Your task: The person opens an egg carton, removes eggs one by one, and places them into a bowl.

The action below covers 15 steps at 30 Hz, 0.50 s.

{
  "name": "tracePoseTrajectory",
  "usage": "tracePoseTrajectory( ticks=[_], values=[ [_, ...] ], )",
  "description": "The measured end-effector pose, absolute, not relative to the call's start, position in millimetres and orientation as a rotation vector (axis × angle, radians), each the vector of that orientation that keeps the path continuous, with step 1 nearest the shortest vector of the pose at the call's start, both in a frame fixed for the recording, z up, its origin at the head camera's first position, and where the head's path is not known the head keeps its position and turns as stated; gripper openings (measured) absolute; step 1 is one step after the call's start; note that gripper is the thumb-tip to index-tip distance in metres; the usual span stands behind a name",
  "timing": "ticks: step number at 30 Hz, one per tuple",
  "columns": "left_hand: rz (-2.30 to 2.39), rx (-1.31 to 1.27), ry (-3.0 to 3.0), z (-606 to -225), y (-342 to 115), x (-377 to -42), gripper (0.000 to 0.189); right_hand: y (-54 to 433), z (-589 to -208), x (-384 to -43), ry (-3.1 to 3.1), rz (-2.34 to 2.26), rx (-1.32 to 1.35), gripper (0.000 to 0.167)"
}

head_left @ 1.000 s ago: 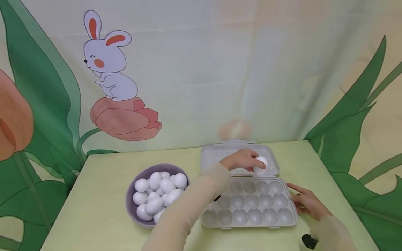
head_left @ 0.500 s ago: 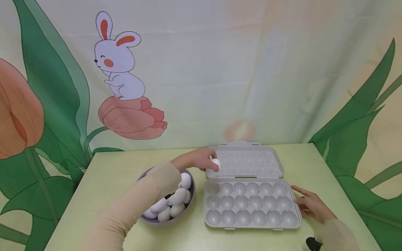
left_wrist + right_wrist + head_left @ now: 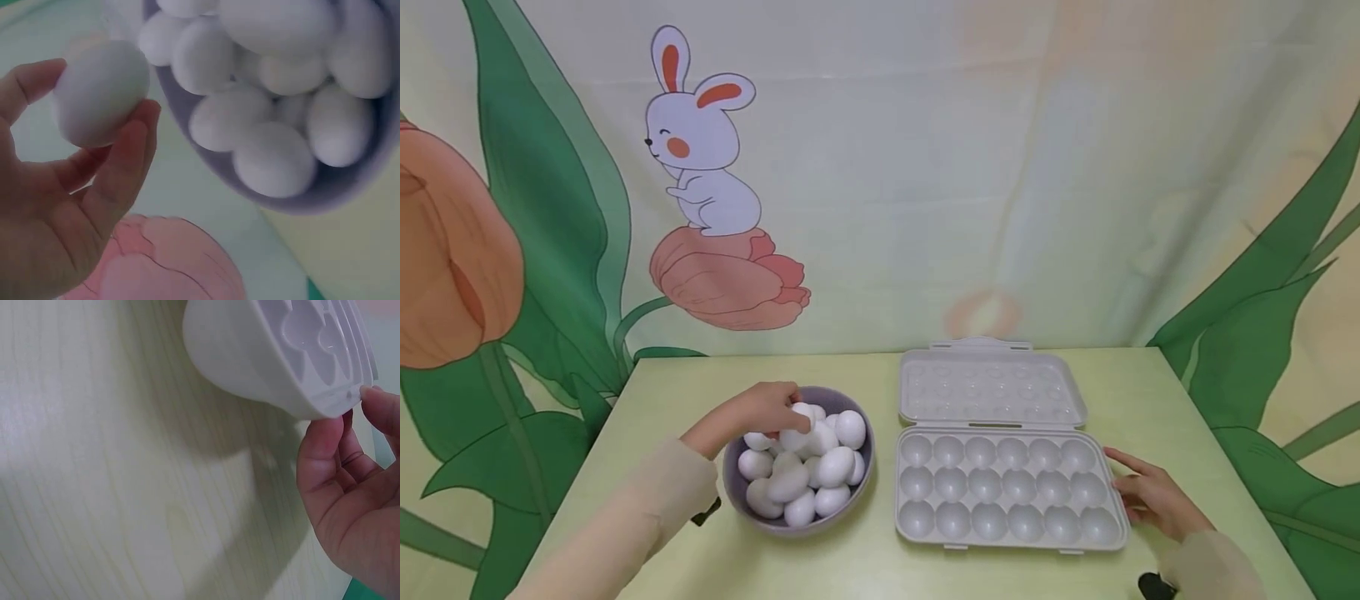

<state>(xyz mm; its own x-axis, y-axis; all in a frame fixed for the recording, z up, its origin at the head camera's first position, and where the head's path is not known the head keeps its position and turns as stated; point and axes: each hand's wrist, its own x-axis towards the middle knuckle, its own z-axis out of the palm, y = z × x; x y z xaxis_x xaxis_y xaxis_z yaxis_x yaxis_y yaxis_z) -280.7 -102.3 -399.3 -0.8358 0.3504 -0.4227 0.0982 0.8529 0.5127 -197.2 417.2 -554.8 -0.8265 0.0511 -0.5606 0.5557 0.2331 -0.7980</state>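
Note:
My left hand [image 3: 758,412] pinches a white egg [image 3: 102,97] between thumb and fingertips. In the head view it is over the far left part of the purple bowl [image 3: 867,487], which is heaped with white eggs [image 3: 837,467]. To the right of the bowl lies a grey-white plastic egg carton [image 3: 1011,543], its lid [image 3: 992,387] folded back. Its rows of round hollows hold no eggs. At the carton's right rim my right hand [image 3: 1161,500] grips the edge, thumb on top and fingers against the side, as the right wrist view [image 3: 356,487] shows.
Everything stands on a pale yellow-green table [image 3: 670,400] with a wood-grain look. Behind it hangs a cloth [image 3: 880,167] printed with a rabbit, tulips and leaves. Dark wrist devices [image 3: 1156,586] show by the sleeves.
My left hand has carried the egg leftward from above the carton's lid to the bowl. My right hand stays at the carton's right rim. The head view has shifted slightly.

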Motion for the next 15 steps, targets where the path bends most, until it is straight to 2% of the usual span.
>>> tracePoseTrajectory(
  ticks=[7,15],
  values=[
    [0.705,0.172,2.576,-418,-142,-260,0.034,416,-554,-196,2.089,-1.639,0.569,0.064],
    [0.703,0.097,2.685,-435,-164,-243,0.033,415,-555,-196,2.084,-1.65,0.571,0.064]
  ],
)
